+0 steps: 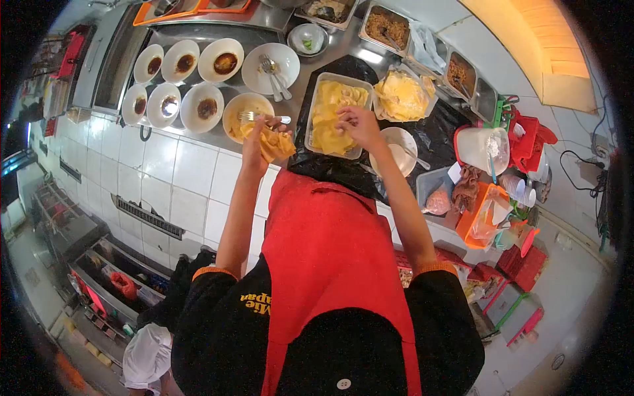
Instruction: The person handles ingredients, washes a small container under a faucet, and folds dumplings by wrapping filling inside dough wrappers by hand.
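Observation:
My left hand [257, 140] is wrapped round a stack of yellow folded wrappers [276, 144]. A fork [247, 116] lies close above its fingers, over a cream bowl [236, 111]; whether the fingers also hold the fork is unclear. My right hand [360, 125] is over the right side of a clear plastic tray [305, 135] filled with yellow filled dumplings [328, 119]. Its fingers are drawn together in a pinch, and what is between them is too small to name. Right of the tray, a second container holds a pile of yellow wrappers [401, 96].
Several white bowls with dark sauce [207, 115] stand at the left. A bowl with spoon and fork [267, 66] is behind. Steel pans of minced filling [388, 28] line the back. A white tub [482, 148], an orange basket [479, 211] and a small bowl with a spoon [399, 155] are right.

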Available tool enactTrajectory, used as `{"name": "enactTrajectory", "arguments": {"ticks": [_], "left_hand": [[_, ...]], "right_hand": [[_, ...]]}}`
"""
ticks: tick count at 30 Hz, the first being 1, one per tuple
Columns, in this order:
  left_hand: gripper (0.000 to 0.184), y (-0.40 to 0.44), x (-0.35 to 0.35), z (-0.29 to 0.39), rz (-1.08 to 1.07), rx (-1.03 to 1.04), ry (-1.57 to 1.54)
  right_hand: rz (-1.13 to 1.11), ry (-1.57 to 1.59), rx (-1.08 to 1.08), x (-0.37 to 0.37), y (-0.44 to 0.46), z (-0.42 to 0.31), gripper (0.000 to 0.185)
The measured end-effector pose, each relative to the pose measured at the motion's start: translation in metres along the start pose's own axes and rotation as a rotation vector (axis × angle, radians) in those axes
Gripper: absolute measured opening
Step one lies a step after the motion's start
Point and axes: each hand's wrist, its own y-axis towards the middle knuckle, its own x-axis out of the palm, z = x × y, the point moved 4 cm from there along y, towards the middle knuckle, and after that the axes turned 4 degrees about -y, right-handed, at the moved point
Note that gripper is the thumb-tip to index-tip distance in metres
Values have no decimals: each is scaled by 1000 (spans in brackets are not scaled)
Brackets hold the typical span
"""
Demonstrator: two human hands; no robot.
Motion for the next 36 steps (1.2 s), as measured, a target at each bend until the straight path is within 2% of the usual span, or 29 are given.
{"name": "enactTrajectory", "arguments": {"ticks": [3, 4, 6, 7, 9, 13, 15, 17, 20, 23, 25, 28, 32, 34, 36], "left_hand": [[35, 5, 18, -10, -106, -15, 7], [35, 5, 29, -15, -111, -17, 8], [46, 3, 49, -24, -212, 47, 94], [52, 6, 52, -31, -265, 22, 119], [52, 13, 57, -48, -268, -9, 152], [57, 22, 66, -78, -323, -110, 189], [59, 22, 68, -87, -326, -164, 185], [58, 15, 86, -89, -463, -267, 204], [60, 9, 111, -93, -512, -243, 224], [62, 10, 123, -100, -498, -222, 219], [62, 12, 124, -107, -504, -213, 214], [61, 15, 126, -115, -488, -199, 179], [60, 16, 127, -120, -446, -225, 188], [60, 14, 125, -123, -436, -270, 195], [60, 13, 125, -129, -426, -313, 201]], "right_hand": [[56, -420, -32, 14, 10, 19, 20], [61, -421, -33, 16, 10, 30, 20], [253, -451, -170, 15, 8, 29, 23], [255, -451, -168, 15, 6, 23, 23], [414, -384, -167, 4, -5, 4, 29], [462, -284, -170, -9, -19, -28, 36], [373, -200, -133, -10, -39, -55, 35], [346, -239, -167, -5, -57, -78, 33], [364, -353, -239, -4, -70, -75, 27], [455, -450, -240, -10, -84, -87, 32], [509, -447, -234, -11, -91, -95, 23], [604, -521, -245, -13, -101, -93, 27], [622, -505, -266, -21, -105, -91, 29], [555, -224, -215, -24, -107, -86, 30], [564, -195, -134, -26, -109, -80, 30]]}}
